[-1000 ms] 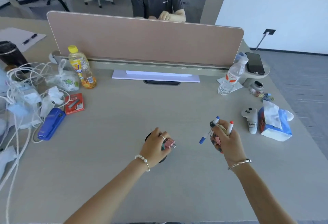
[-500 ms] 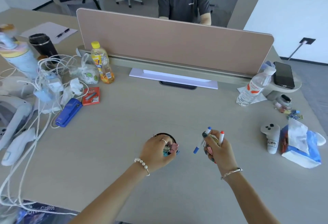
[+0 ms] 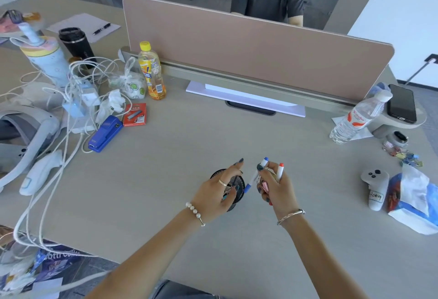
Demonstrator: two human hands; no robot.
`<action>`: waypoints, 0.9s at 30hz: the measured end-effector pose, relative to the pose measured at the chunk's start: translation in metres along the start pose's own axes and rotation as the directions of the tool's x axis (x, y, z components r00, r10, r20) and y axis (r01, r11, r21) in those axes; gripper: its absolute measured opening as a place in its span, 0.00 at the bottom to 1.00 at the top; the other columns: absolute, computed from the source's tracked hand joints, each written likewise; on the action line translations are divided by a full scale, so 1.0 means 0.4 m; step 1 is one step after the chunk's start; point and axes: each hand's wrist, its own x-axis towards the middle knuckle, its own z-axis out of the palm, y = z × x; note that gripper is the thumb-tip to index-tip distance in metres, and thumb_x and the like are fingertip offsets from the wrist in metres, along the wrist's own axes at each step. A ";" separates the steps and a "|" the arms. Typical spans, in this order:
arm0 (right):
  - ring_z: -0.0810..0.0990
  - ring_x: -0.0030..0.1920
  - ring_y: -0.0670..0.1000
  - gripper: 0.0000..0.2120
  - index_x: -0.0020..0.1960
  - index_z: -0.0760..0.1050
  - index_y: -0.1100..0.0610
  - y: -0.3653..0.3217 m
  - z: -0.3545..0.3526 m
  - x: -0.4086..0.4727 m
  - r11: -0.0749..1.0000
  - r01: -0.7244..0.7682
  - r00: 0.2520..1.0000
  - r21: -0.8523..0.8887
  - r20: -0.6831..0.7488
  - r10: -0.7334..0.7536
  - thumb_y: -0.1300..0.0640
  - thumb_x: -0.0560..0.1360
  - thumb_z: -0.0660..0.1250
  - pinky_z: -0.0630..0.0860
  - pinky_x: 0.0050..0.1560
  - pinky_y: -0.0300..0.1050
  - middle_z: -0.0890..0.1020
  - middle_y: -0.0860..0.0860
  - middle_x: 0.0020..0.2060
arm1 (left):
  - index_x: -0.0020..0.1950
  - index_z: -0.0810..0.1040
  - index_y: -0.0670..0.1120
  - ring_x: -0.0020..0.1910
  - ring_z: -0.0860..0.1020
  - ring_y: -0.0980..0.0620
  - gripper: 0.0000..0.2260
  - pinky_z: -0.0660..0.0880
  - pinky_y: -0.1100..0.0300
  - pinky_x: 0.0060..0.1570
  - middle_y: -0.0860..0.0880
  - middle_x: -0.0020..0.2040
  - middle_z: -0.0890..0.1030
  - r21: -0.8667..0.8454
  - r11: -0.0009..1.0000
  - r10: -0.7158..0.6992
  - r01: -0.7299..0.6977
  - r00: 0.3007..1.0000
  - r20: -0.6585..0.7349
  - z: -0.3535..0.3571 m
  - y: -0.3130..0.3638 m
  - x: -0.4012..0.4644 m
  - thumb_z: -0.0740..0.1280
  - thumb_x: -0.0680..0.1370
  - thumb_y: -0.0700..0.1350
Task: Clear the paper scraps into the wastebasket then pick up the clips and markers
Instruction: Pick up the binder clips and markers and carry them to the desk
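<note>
A black mesh cup (image 3: pixel 239 194) stands on the desk in front of me, with clips lying inside it. My left hand (image 3: pixel 219 192) hovers over the cup with its fingers spread and nothing in them. Close to its right, my right hand (image 3: pixel 276 188) is closed around a blue-capped marker (image 3: pixel 256 174), a red-capped marker (image 3: pixel 280 171) and a pink binder clip (image 3: pixel 264 186). More small coloured clips (image 3: pixel 403 154) lie in a heap at the far right of the desk.
A blue stapler (image 3: pixel 105 133), red staple box (image 3: pixel 135 114), tangled white cables (image 3: pixel 71 99) and juice bottle (image 3: pixel 151 71) crowd the left. A water bottle (image 3: pixel 358 118), white controller (image 3: pixel 375 188) and tissue pack (image 3: pixel 414 200) sit right. A pink divider (image 3: pixel 256 52) closes the back.
My left hand let go of the pink clip into the mesh cup and spread its fingers. The right hand came closer to the cup. The view shifted toward the left.
</note>
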 end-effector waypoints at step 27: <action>0.73 0.26 0.45 0.08 0.52 0.70 0.48 0.059 0.159 0.014 0.961 0.133 0.984 -0.243 0.149 -0.098 0.57 0.74 0.61 0.71 0.29 0.43 0.76 0.50 0.29 | 0.52 0.71 0.49 0.49 0.76 0.53 0.05 0.75 0.50 0.48 0.52 0.50 0.77 -0.149 0.943 -0.326 0.297 0.911 -0.250 -0.070 -0.067 0.023 0.57 0.79 0.46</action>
